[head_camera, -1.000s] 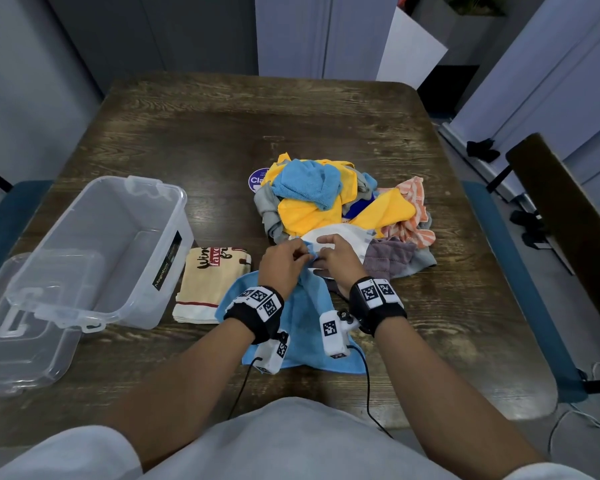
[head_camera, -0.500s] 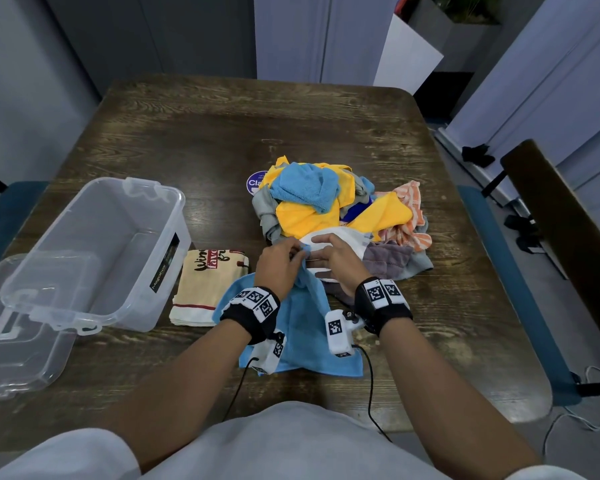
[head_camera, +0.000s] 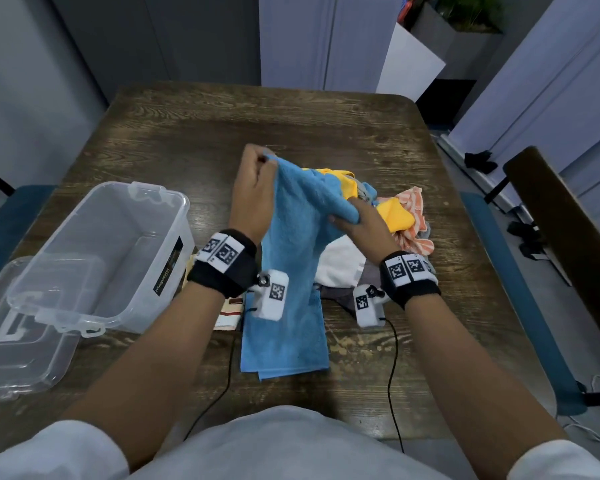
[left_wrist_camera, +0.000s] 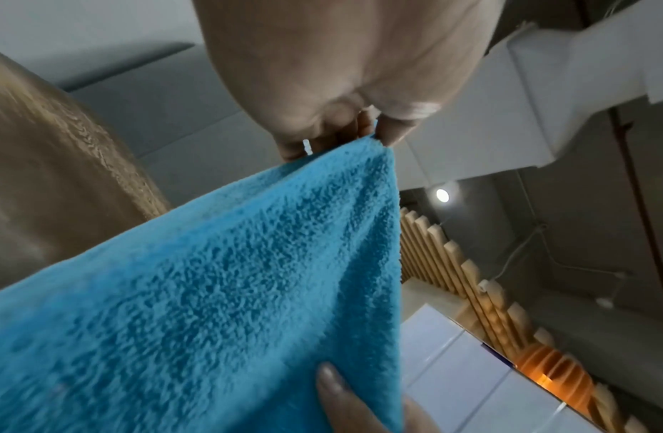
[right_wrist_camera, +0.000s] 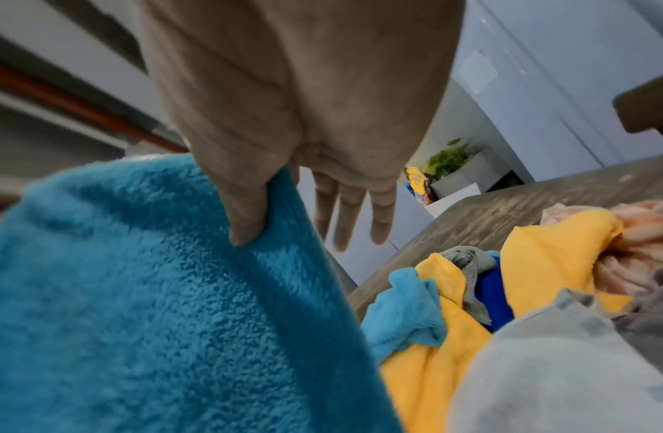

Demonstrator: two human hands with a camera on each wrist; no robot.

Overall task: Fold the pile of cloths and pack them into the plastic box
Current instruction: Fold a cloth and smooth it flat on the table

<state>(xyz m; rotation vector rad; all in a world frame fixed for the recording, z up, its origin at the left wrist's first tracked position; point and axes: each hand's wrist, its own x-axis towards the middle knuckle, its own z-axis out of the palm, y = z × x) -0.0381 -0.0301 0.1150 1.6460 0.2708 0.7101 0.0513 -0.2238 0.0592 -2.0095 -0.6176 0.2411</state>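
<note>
- Blue towel (head_camera: 291,271): held up over the near part of the table (head_camera: 187,133), its lower end lying doubled on the wood; we judge it light, soft and limp, best taken by its top corners.
- Left hand (head_camera: 253,192) pinches one top corner; right hand (head_camera: 361,223) pinches the top edge between thumb and forefinger, its other fingers straight.
- Pile of cloths (head_camera: 400,216) just behind; plastic box (head_camera: 101,251) at left, open.
- Hidden: a folded beige cloth (head_camera: 227,317) lies mostly behind the left wrist; we cannot find the towel's other top corner.
</note>
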